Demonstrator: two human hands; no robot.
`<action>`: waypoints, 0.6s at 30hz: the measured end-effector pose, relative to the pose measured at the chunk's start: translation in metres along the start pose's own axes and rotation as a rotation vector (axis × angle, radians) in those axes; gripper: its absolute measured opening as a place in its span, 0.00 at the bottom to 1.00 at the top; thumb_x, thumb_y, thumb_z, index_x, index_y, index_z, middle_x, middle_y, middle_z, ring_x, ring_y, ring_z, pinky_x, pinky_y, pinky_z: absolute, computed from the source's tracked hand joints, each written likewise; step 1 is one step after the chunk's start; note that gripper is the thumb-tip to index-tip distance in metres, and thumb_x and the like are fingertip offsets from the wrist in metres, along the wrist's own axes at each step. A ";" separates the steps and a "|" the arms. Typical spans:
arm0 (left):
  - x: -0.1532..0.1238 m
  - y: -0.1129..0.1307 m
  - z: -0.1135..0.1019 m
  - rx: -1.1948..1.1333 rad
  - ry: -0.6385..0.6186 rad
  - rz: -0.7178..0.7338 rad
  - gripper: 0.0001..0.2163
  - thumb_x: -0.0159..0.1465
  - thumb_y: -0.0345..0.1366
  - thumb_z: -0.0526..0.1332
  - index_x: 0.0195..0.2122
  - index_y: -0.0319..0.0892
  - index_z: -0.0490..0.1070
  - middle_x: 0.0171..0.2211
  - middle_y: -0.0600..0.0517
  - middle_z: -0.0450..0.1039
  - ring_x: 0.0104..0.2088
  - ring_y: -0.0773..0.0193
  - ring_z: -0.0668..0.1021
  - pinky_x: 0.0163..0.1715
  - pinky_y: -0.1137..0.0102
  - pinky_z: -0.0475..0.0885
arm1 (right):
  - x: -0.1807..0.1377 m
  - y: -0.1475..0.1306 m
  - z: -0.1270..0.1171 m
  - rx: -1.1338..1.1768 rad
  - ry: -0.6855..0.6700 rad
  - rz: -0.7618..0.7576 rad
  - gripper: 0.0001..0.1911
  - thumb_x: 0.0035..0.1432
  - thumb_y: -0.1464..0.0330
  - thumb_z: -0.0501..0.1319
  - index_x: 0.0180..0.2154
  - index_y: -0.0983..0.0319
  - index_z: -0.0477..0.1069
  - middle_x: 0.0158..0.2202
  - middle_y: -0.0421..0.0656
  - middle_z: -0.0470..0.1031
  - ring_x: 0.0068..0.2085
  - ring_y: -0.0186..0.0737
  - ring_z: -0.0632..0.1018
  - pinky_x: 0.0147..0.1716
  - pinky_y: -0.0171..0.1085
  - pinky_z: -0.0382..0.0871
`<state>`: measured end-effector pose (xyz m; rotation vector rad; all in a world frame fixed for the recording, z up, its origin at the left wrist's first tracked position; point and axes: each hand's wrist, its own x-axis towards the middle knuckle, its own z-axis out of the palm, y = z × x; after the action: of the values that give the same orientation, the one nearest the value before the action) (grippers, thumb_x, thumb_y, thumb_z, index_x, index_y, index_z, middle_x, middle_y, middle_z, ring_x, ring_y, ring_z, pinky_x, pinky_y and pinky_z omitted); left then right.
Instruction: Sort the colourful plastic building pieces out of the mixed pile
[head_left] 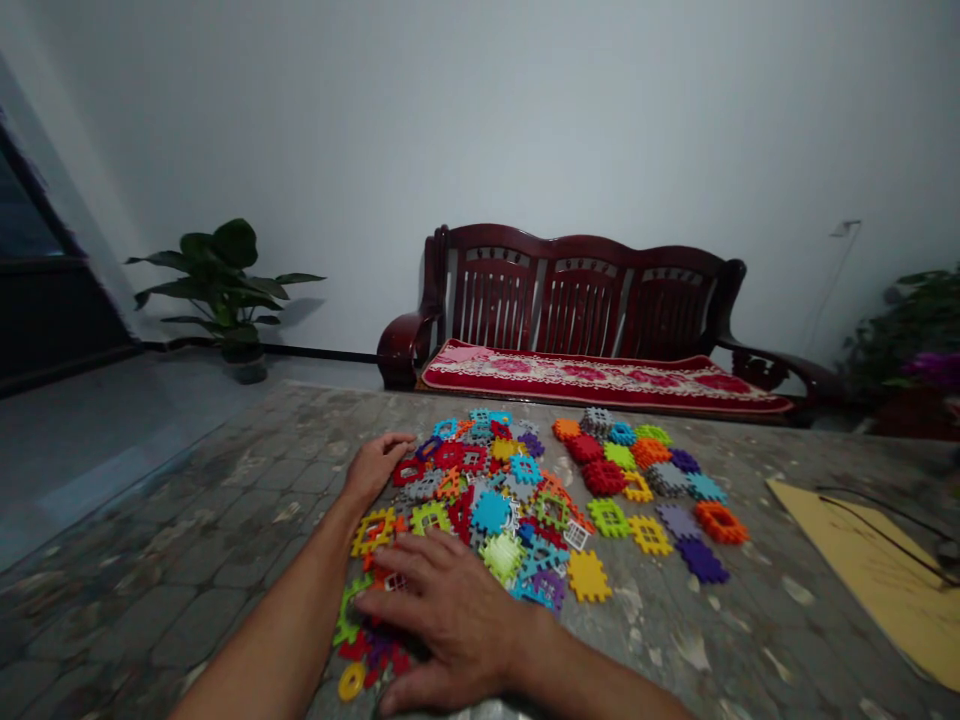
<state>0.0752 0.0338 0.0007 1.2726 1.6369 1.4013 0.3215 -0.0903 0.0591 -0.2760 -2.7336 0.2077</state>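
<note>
A loose heap of bright plastic interlocking building tiles (491,512) covers the middle of the table, some solid, some window-shaped. At the heap's left edge is my left hand (376,467), fingers stretched out beside a red tile (407,472); nothing shows in its grasp. My right hand (454,610) lies spread, palm down, over the near left part of the heap, hiding the pieces beneath it. Around its fingers are a green tile (349,612) and a small yellow ring (352,681). A yellow tile (589,577) lies to the right of that hand.
Grouped tiles, some stacked, sit to the right, among them red ones (604,477), an orange one (721,522) and a purple one (703,560). Farther right, a yellow board (870,570) carries a black cable. Behind the patterned table (187,520) stands a wooden bench (585,300).
</note>
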 end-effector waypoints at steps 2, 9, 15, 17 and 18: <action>-0.001 0.002 0.000 0.009 0.007 -0.002 0.16 0.48 0.44 0.65 0.35 0.41 0.78 0.31 0.49 0.82 0.33 0.57 0.81 0.36 0.66 0.74 | 0.001 -0.003 0.005 -0.044 -0.028 -0.037 0.34 0.60 0.46 0.55 0.61 0.55 0.57 0.65 0.44 0.58 0.65 0.46 0.57 0.62 0.48 0.52; -0.003 0.004 0.002 0.029 0.000 -0.006 0.14 0.49 0.42 0.63 0.35 0.41 0.78 0.30 0.50 0.83 0.32 0.58 0.81 0.35 0.67 0.74 | 0.001 0.005 0.025 -0.112 -0.022 0.036 0.18 0.62 0.57 0.57 0.51 0.56 0.66 0.56 0.43 0.69 0.59 0.47 0.64 0.52 0.44 0.64; -0.004 0.005 0.001 0.139 0.026 0.007 0.14 0.51 0.42 0.63 0.35 0.42 0.79 0.31 0.51 0.83 0.32 0.59 0.81 0.34 0.69 0.74 | -0.002 0.018 0.027 -0.119 0.082 0.116 0.11 0.64 0.64 0.56 0.47 0.56 0.68 0.50 0.44 0.74 0.52 0.43 0.71 0.47 0.41 0.67; -0.004 0.005 0.001 0.165 0.044 0.006 0.13 0.50 0.42 0.64 0.35 0.43 0.80 0.31 0.52 0.82 0.33 0.59 0.81 0.35 0.69 0.73 | -0.003 0.023 0.023 -0.071 0.144 0.163 0.12 0.64 0.66 0.56 0.49 0.56 0.67 0.50 0.44 0.74 0.50 0.41 0.73 0.47 0.40 0.68; -0.004 0.005 0.001 0.173 0.049 0.006 0.12 0.50 0.41 0.64 0.34 0.44 0.80 0.31 0.52 0.82 0.33 0.59 0.81 0.35 0.69 0.73 | -0.003 0.025 0.021 -0.033 0.177 0.179 0.13 0.64 0.68 0.55 0.50 0.56 0.67 0.51 0.44 0.74 0.50 0.41 0.74 0.48 0.40 0.68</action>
<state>0.0789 0.0306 0.0043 1.3498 1.8214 1.3273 0.3199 -0.0693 0.0346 -0.5243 -2.5392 0.1770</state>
